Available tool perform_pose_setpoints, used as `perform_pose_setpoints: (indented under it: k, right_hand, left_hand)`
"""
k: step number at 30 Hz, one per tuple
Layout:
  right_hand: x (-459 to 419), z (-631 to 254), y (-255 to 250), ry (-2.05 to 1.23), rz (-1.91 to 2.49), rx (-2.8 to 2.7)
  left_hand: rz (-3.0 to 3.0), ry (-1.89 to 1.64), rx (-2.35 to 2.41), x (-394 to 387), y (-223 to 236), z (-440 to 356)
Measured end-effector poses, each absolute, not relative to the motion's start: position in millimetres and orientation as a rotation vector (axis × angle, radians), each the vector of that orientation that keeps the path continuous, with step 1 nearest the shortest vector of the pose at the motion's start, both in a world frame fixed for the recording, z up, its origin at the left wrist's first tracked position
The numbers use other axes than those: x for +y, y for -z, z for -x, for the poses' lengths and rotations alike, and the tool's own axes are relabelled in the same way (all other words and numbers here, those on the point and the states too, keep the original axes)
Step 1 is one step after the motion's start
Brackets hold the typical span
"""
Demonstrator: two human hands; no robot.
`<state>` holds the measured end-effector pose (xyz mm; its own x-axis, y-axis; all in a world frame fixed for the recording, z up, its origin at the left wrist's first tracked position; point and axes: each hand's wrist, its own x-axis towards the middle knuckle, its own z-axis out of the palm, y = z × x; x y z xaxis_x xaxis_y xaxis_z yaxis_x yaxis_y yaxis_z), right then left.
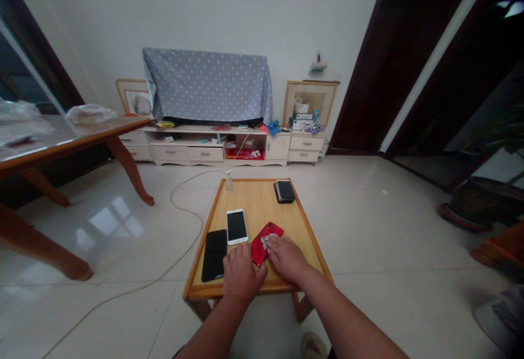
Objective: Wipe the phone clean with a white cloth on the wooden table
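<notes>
Pressing cloth (pixel 267 241) on red smartphone (pixel 257 251), right hand (pixel 287 259) atop, left hand (pixel 242 274) beside.

Low wooden table (pixel 262 206), seen from above. The right hand (pixel 286 258) presses a pale cloth (pixel 267 241) onto a red smartphone (pixel 256 248); the left hand (pixel 242 273) lies just beside it. From the red smartphone: white smartphone (pixel 237 226) at 10 o'clock, black smartphone (pixel 213 255) at 9 o'clock, small bottle (pixel 229 181) at 11 o'clock, stacked dark phones (pixel 285 191) at 1 o'clock.

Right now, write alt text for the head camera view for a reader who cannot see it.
Two bare hands work over a red smartphone on a low wooden table: the right hand presses a pale cloth onto it, the left hand at its edge. Nearby lie a white smartphone, a black smartphone and stacked dark phones.
</notes>
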<state>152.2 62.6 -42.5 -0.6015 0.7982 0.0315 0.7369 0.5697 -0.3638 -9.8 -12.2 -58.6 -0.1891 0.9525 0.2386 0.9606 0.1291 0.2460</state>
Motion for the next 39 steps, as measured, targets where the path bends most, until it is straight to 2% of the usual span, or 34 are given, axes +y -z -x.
perform_pose_setpoints:
  k: [4,11,18,23,39]
  right_hand:
    - [72.9,-157.9,41.3,-0.435,1.451,-2.525]
    - [52.5,-142.5,42.6,-0.49,1.055,-2.685]
    - [76.5,-157.1,40.3,-0.459,1.465,-2.451]
    - [63.0,-151.8,39.6,-0.471,1.312,-2.509]
    - [66.6,-156.3,37.5,-0.432,1.386,-2.436]
  left_hand:
    - [1.974,0.552,-2.336,-12.1,57.4,8.4]
    - [1.978,0.513,-2.415,-7.1,57.9,7.9]
    - [1.968,0.513,-2.4,-5.4,54.3,6.0]
    - [1.935,0.495,-2.376,-5.7,51.8,2.9]
    - [1.802,0.393,-2.366,-6.0,50.9,-7.6]
